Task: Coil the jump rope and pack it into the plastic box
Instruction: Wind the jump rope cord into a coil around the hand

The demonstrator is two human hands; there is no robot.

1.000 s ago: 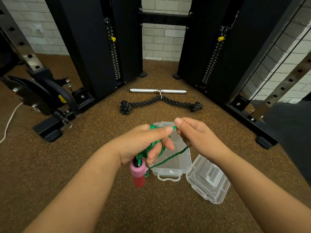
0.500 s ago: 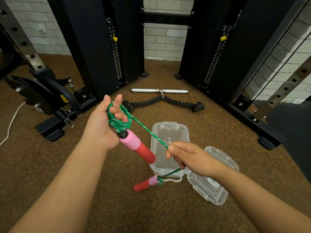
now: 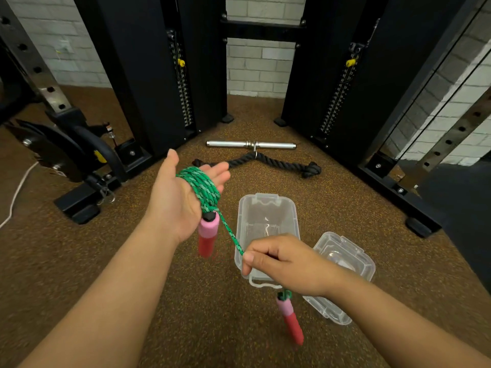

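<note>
The green jump rope [image 3: 203, 185] is wound in several turns around my left hand [image 3: 175, 197], whose fingers are spread flat. One pink and red handle [image 3: 208, 235] hangs below that palm. A taut strand runs down to my right hand [image 3: 281, 261], which pinches it. The second pink and red handle [image 3: 289, 318] dangles under my right hand. The clear plastic box [image 3: 267, 208] stands open on the floor behind my right hand. Its clear lid [image 3: 345, 264] lies beside it on the right.
A black triceps rope [image 3: 279, 163] and a chrome bar [image 3: 251, 144] lie on the brown floor beyond the box. Black weight-stack towers [image 3: 148, 75] stand left and right. A rack base [image 3: 79, 205] and a white cord [image 3: 16, 192] are at the left.
My left hand has opened flat with more rope turns around it. Its handle now hangs straight down. My right hand slid along the rope toward the second handle, which hangs lower right.
</note>
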